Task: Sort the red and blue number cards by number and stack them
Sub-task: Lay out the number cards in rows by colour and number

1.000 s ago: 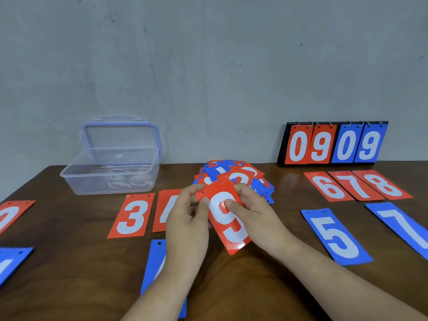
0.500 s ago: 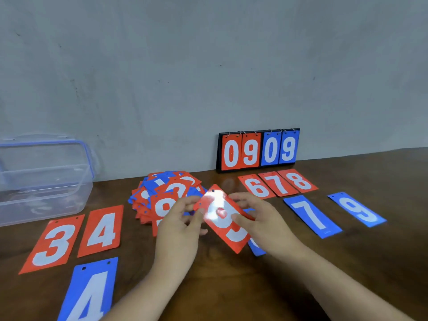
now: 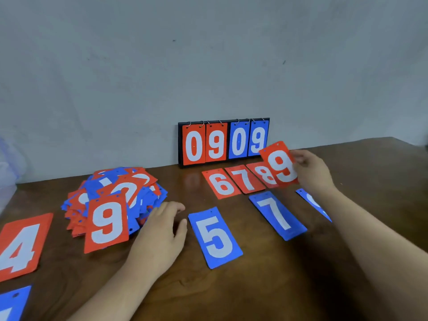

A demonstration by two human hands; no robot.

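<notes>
Head view: at the far left edge a clear box (image 3: 7, 163) shows only as a blurred sliver, and I cannot tell what it holds. Against the wall a scoreboard (image 3: 223, 142) carries ringed cards reading 0 9 in red and 0 9 in blue.

All cards are red or blue rectangles with a white numeral and punched holes along one short edge. The right hand (image 3: 311, 171) pinches the held 9 (image 3: 281, 166), a red card, by its right edge; it is raised and tilted just right of the red 8 (image 3: 262, 173), overlapping that card's right side. Red 6 (image 3: 222, 184) and red 7 (image 3: 245, 179) lie flat beside the 8 in a row. Nearer lie blue 5 (image 3: 215, 237) and blue 7 (image 3: 278, 215). The left hand (image 3: 162, 230) rests on the table (image 3: 254, 286), fingers loosely curled and holding nothing, between blue 5 and the pile (image 3: 120, 188) of mixed cards, whose top 9 (image 3: 107, 224) is red.

The right forearm covers most of a blue card (image 3: 311, 200), so its numeral is unreadable. Red 4 (image 3: 20, 246) and a corner card (image 3: 11, 302), blue, are cut off by the frame.
</notes>
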